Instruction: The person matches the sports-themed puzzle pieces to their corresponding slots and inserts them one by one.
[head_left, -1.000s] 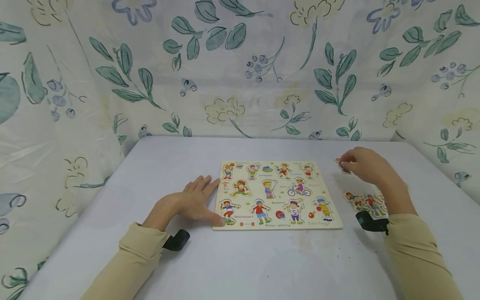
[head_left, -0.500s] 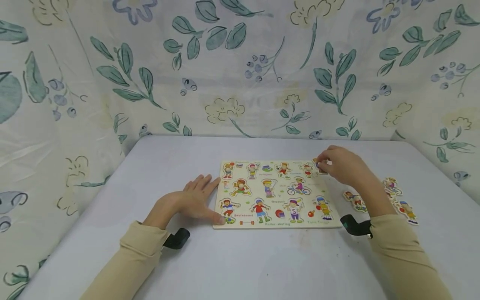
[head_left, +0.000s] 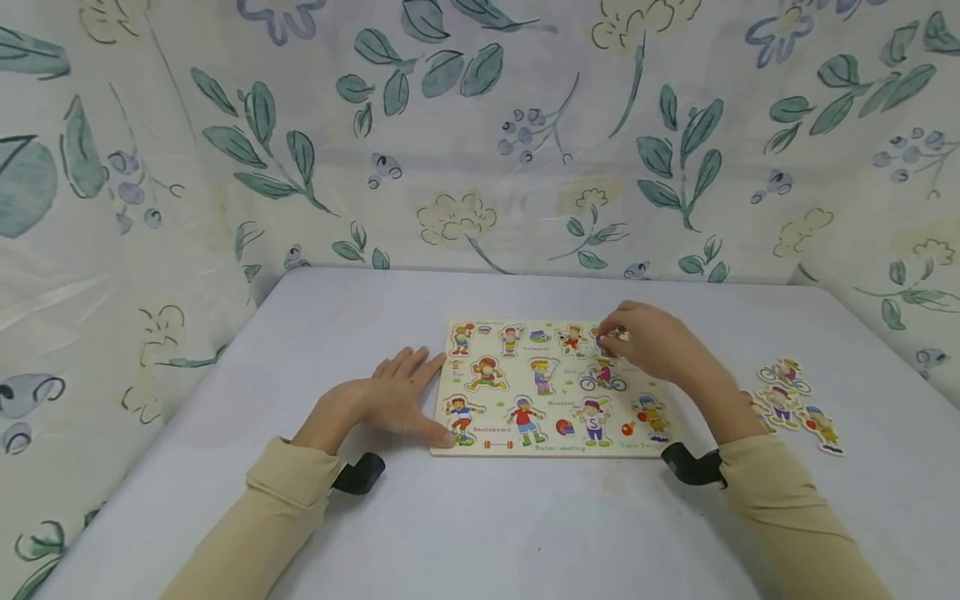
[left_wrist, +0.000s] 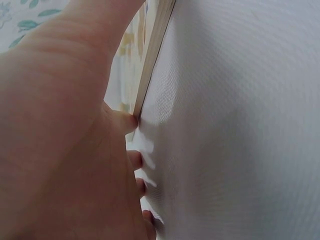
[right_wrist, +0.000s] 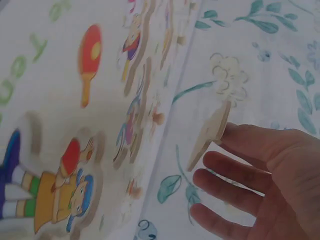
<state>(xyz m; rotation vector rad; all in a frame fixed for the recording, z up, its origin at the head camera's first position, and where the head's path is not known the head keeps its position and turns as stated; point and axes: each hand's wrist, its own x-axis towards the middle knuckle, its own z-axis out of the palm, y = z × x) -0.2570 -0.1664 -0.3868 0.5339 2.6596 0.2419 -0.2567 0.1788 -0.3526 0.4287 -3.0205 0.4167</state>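
A flat wooden puzzle board [head_left: 502, 408], printed with children playing sports, lies on the table. My left hand [head_left: 390, 404] has its fingers spread at the board's left edge, the thumb on the near left corner. In the left wrist view the fingertips [left_wrist: 135, 160] reach down beside the board's wooden side. My right hand [head_left: 660, 337] is over the far right part of the board and pinches a puzzle piece [right_wrist: 210, 135] between thumb and fingers. The piece stands edge-on in the right wrist view, so its picture is mostly hidden. A table tennis player figure [right_wrist: 65, 192] shows in the board's near right recess.
Several loose puzzle pieces [head_left: 782, 406] lie in a cluster on the white table [head_left: 525, 533], right of the board and beside the right forearm. A floral cloth [head_left: 465, 167] hangs behind the table and along its left and right sides.
My right hand has carried the pinched piece left from beside the board to over its far right part, uncovering more of the loose pieces. The left hand has stayed at the board's edge.
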